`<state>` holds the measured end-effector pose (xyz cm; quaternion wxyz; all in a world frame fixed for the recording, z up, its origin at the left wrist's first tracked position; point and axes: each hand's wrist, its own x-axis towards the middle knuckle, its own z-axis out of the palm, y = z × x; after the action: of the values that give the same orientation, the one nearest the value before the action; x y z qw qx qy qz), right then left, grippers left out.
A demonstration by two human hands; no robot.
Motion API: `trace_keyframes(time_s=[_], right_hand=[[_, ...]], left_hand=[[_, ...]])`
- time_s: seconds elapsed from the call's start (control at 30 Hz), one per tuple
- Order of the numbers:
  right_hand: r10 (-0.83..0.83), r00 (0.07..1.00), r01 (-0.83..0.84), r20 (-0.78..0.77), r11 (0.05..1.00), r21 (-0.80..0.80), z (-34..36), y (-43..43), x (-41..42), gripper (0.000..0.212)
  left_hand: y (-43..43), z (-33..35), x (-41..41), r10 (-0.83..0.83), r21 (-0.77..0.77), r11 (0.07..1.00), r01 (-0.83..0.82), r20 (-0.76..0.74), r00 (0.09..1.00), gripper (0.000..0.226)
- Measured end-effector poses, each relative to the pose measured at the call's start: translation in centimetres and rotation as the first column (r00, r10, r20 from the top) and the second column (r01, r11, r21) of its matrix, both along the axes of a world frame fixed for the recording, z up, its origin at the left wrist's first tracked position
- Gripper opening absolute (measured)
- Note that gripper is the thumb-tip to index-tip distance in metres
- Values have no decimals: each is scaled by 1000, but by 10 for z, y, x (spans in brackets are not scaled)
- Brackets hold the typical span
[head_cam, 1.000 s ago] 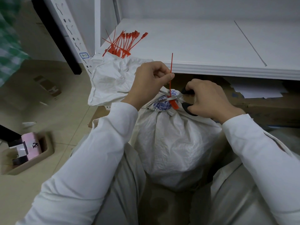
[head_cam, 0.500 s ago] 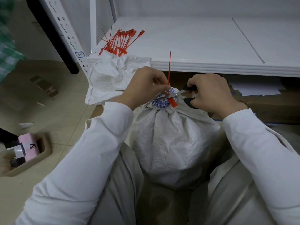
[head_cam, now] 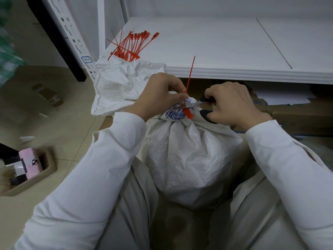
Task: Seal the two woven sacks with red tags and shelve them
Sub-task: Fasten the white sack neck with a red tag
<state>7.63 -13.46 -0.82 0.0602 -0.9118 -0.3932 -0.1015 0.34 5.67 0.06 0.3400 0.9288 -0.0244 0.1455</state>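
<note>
A filled white woven sack (head_cam: 187, 159) stands between my knees, its neck bunched and bound by a red tag (head_cam: 188, 112). The tag's thin tail (head_cam: 191, 73) sticks straight up. My left hand (head_cam: 160, 94) pinches that tail just above the neck. My right hand (head_cam: 232, 103) grips black-handled scissors (head_cam: 193, 105), whose blades lie across the tail right above the tag's lock. A second, flat white sack (head_cam: 122, 87) hangs over the shelf's left front corner. A bundle of spare red tags (head_cam: 133, 46) lies on the white shelf (head_cam: 216, 49).
A perforated white shelf upright (head_cam: 72, 37) rises at left. Cardboard boxes (head_cam: 297, 116) with white papers sit under the shelf at right. On the tiled floor at left stands a low cardboard tray (head_cam: 36, 174) holding a pink box, with small scraps around it.
The scissors have slid left so the blades now lie across the tag's tail. My left hand keeps its pinch on the tail. The view shifted slightly.
</note>
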Motion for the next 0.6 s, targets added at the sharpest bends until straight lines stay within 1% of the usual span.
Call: trace_keyframes(time_s=[0.07,0.23,0.37,0.47,0.57,0.6], right_hand=[[-14,1000,14,-8,1000,-6,1,-1,0,22],[9,999,-9,-35,1000,-6,5,0,-5,33],[4,999,-6,-34,998,-55,3,-1,-6,36],[-11,1000,10,-11,998,-69,-1,0,-7,33],[-2,1000,0,-24,999,-52,-3,4,-10,25],[-2,999,0,-33,999,-47,-3,6,-11,25]], left_hand=[[1,0,0,17,1,1000,-17,-5,1000,3],[1,1,0,31,-4,999,-31,-16,999,3],[2,2,-1,10,-19,1000,-11,-23,1000,5],[3,2,-1,-23,-32,999,23,-20,1000,6],[3,2,1,-54,-42,998,54,1,999,5],[3,1,1,-57,-42,997,57,6,998,5]])
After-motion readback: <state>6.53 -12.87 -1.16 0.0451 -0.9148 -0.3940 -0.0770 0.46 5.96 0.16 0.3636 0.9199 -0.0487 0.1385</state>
